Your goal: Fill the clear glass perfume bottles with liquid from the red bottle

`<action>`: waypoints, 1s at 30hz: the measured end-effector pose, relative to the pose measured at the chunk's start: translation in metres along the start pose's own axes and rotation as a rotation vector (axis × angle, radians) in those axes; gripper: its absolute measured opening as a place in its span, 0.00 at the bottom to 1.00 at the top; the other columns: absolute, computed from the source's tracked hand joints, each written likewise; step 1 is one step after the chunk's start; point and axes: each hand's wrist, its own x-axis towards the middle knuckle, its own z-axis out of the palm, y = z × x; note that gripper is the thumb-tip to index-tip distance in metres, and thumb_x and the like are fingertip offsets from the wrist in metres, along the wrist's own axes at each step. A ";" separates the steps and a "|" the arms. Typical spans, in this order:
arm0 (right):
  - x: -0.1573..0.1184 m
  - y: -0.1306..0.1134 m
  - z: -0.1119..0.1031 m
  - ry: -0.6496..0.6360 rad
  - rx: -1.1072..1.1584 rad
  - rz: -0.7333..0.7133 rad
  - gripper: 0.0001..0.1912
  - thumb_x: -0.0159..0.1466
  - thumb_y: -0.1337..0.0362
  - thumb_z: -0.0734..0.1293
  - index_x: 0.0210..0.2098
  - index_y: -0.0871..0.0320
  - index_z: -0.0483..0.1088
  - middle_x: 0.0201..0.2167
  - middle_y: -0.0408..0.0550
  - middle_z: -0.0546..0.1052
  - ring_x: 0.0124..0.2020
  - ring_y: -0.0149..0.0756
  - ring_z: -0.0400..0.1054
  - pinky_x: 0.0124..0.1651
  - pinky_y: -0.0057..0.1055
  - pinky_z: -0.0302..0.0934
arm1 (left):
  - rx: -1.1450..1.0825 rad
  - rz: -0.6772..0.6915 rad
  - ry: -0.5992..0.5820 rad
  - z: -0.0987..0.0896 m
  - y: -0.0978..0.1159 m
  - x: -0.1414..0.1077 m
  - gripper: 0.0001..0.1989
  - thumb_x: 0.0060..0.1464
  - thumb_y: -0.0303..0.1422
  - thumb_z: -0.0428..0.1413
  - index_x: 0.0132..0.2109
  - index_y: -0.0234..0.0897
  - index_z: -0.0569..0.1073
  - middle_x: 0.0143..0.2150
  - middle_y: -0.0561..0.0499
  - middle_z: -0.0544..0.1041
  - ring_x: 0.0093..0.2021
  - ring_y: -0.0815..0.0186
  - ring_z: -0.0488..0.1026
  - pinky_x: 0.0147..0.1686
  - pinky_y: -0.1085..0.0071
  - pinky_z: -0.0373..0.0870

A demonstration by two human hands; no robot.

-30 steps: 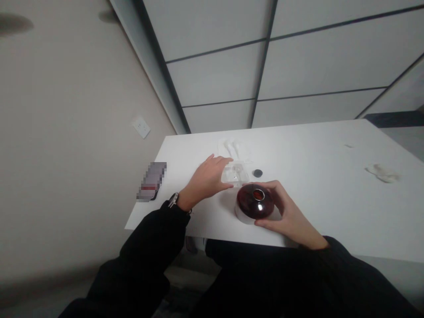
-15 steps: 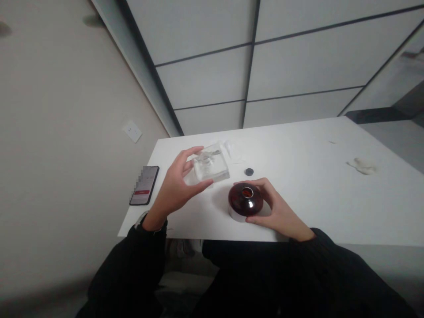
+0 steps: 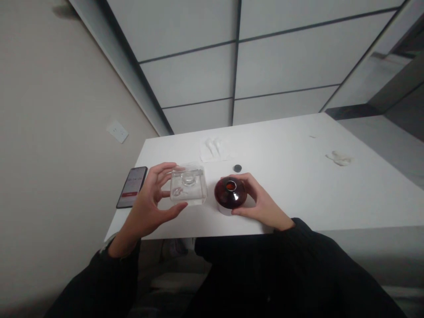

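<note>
A clear square glass bottle (image 3: 188, 185) is held by its left side in my left hand (image 3: 154, 198), fingers behind and thumb in front. Its round neck faces up toward the camera. Right beside it, my right hand (image 3: 256, 198) is wrapped round the right side of a dark red-brown round bottle (image 3: 230, 193), whose open mouth shows at the top. The two bottles are close but apart. Behind the dark bottle, a small dark round cap (image 3: 237, 168) lies on the white table (image 3: 285, 150).
Two white pieces on a thin sheet (image 3: 213, 148) lie toward the back. A phone (image 3: 131, 187) rests at the table's left edge. A crumpled pale scrap (image 3: 339, 158) is on the right. White panels stand behind the table, and a wall rises on the left.
The clear bottle has moved closer and turned more upright, uncovering the white pieces behind it. The dark bottle stays in my right hand. The whole view has shifted slightly.
</note>
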 end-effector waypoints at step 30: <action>0.004 0.002 0.002 -0.018 -0.039 -0.071 0.48 0.56 0.52 0.82 0.72 0.45 0.64 0.71 0.51 0.70 0.73 0.56 0.63 0.75 0.61 0.52 | 0.355 0.085 -0.229 -0.009 0.042 0.022 0.27 0.53 0.42 0.69 0.57 0.50 0.69 0.62 0.44 0.74 0.63 0.47 0.75 0.49 0.55 0.86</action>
